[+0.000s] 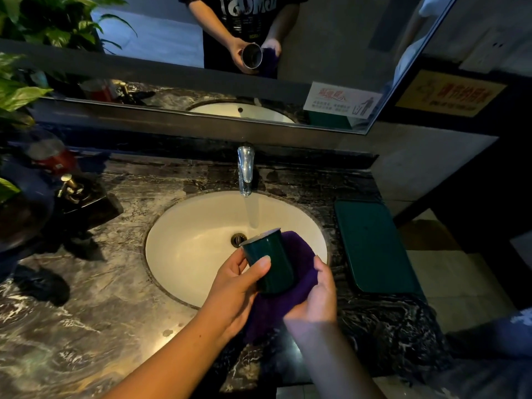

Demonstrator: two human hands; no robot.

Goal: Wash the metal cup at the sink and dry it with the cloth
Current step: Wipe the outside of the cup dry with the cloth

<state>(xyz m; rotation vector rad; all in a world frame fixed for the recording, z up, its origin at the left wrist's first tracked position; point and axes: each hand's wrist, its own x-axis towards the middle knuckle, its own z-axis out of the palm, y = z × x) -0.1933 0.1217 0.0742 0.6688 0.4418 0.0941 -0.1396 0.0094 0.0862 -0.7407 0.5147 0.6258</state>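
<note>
Metal cup (270,263) (dark green outside) is over the near right part of the sink (187,240), tilted, with its mouth turned away toward the tap (245,168). Left hand (239,286) grips it, thumb across the side wall and fingers curled round. Right hand (316,298) holds the purple cloth (299,254) bunched against the cup's right side and base. Step in hand, as I judge it: drying the outside.

To do it well: turn the cup with the left hand while the cloth presses and wipes. Go round the wall, base and rim, then push a fold inside. Keep cup and cloth out of the water stream (252,211), which falls just behind the rim; a splash would undo the wipe.

Containers: the cup's inside faces away. The mirror (316,38) shows a bright interior, but droplets are too small to tell. The sink takes the stream, with no pool visible round the drain (237,239). A green tray (374,246) lies flat on the tabletop (86,298), right of the sink.
</note>
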